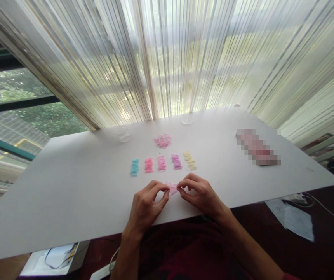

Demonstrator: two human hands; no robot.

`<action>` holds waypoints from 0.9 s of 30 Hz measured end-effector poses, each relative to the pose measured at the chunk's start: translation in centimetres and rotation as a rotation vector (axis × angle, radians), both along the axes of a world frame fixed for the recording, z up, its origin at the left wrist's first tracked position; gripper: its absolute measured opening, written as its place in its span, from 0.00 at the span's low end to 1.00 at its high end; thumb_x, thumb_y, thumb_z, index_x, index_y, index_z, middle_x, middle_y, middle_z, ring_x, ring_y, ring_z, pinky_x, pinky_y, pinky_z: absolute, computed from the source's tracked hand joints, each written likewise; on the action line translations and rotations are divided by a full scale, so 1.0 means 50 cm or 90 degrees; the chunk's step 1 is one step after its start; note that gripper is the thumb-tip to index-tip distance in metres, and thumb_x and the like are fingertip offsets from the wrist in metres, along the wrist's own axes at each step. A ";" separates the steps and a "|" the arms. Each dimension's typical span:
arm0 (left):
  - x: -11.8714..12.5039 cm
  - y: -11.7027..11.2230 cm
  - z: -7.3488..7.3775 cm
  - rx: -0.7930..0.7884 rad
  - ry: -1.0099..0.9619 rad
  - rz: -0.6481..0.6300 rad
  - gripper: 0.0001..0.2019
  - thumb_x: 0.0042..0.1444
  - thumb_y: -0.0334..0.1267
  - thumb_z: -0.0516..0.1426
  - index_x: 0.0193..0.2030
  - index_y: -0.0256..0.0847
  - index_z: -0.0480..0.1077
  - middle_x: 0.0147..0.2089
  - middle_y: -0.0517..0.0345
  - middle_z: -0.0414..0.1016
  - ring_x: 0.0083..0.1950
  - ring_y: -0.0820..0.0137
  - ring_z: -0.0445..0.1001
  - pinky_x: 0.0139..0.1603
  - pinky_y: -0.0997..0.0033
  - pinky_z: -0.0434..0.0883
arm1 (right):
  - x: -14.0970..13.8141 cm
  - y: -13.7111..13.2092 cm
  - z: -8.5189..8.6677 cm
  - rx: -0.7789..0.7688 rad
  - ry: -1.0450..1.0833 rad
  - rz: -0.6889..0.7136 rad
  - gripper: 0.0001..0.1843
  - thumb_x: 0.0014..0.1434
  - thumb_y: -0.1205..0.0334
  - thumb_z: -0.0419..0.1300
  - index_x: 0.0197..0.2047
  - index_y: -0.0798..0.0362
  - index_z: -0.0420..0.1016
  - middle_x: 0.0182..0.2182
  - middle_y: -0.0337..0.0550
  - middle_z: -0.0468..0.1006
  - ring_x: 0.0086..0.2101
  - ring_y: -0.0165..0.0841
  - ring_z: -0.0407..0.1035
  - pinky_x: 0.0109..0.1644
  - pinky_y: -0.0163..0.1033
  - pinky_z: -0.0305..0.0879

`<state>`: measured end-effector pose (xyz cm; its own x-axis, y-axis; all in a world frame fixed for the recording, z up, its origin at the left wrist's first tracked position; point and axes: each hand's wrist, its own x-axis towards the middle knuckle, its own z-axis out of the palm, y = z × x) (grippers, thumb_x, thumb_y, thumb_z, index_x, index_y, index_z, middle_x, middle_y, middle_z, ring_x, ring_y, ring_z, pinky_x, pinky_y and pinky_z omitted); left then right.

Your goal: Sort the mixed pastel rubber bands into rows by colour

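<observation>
My left hand (146, 204) and my right hand (200, 192) meet over the near edge of the white table (68, 186). Both pinch a small pale pink piece (173, 189) between fingertips. Just beyond them lies a row of little sorted piles: blue (134, 167), coral pink (148, 165), pink (161, 163), purple (176, 161) and pale yellow (189, 160). A mixed heap of coloured bits (163, 140) sits behind that row.
Two clear small cups stand at the back, one (124, 134) left and one (187, 120) centre. A blurred pink rectangle (258, 147) lies at the right. Striped curtains (167, 58) hang behind the table. Papers and cables (295, 217) lie on the floor.
</observation>
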<state>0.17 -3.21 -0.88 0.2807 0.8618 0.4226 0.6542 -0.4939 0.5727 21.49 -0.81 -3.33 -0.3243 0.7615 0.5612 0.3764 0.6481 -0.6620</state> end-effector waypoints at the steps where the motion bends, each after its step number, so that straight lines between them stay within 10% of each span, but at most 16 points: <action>1: 0.001 0.000 0.001 0.001 0.000 0.002 0.03 0.65 0.33 0.60 0.41 0.44 0.76 0.40 0.60 0.79 0.34 0.75 0.75 0.35 0.78 0.72 | 0.000 0.000 0.000 0.000 0.001 0.001 0.05 0.64 0.70 0.63 0.39 0.51 0.79 0.32 0.40 0.74 0.29 0.29 0.69 0.35 0.33 0.69; 27: -0.008 0.006 -0.003 -0.033 0.012 0.005 0.05 0.67 0.38 0.59 0.44 0.44 0.77 0.40 0.59 0.79 0.32 0.75 0.73 0.33 0.77 0.70 | 0.001 -0.001 0.004 -0.038 -0.005 -0.006 0.04 0.67 0.65 0.62 0.41 0.51 0.80 0.32 0.40 0.75 0.30 0.29 0.69 0.36 0.34 0.69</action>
<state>-0.23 -2.91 -1.05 0.2807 0.8846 0.3724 0.6691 -0.4585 0.5849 21.55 -0.87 -3.15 -0.3208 0.7968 0.5121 0.3873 0.6038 -0.6968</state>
